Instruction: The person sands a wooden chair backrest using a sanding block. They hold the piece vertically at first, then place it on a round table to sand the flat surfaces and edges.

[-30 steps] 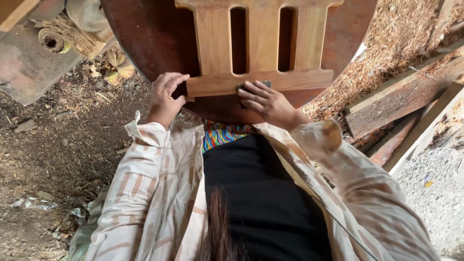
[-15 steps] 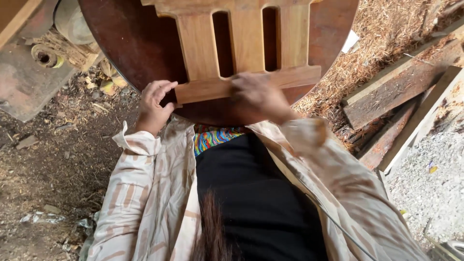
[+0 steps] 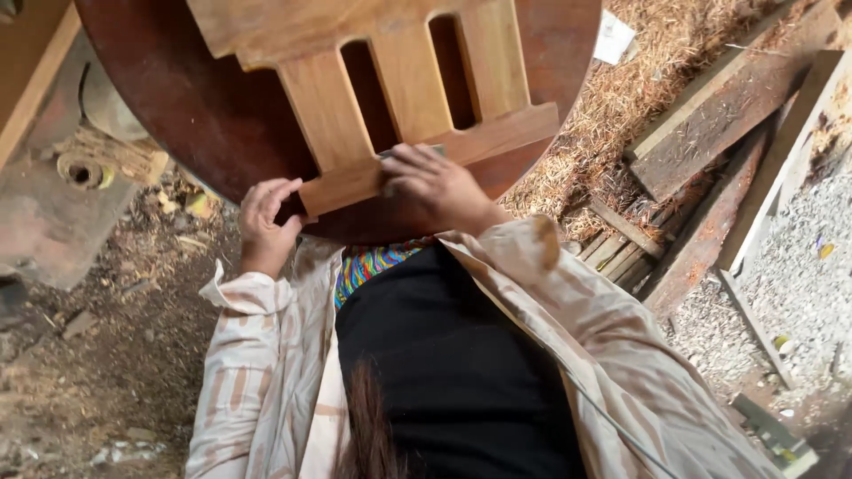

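Pressing dark pad (image 3: 410, 152) under right hand (image 3: 435, 188) fingers | left hand (image 3: 264, 222) fingers clamp slatted frame (image 3: 390, 98) end

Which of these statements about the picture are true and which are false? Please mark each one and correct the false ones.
1. The right hand presses on the lower rail of the slatted wooden frame. True; a dark edge shows under its fingers, but what it is cannot be told.
2. The left hand rests on the person's lap. False: it grips the left end of the frame's lower rail.
3. The frame lies on a round dark brown tabletop. True.
4. The frame has no openings. False: two long slots show between its slats.
5. Rough planks lie on wood shavings to the person's right. True.
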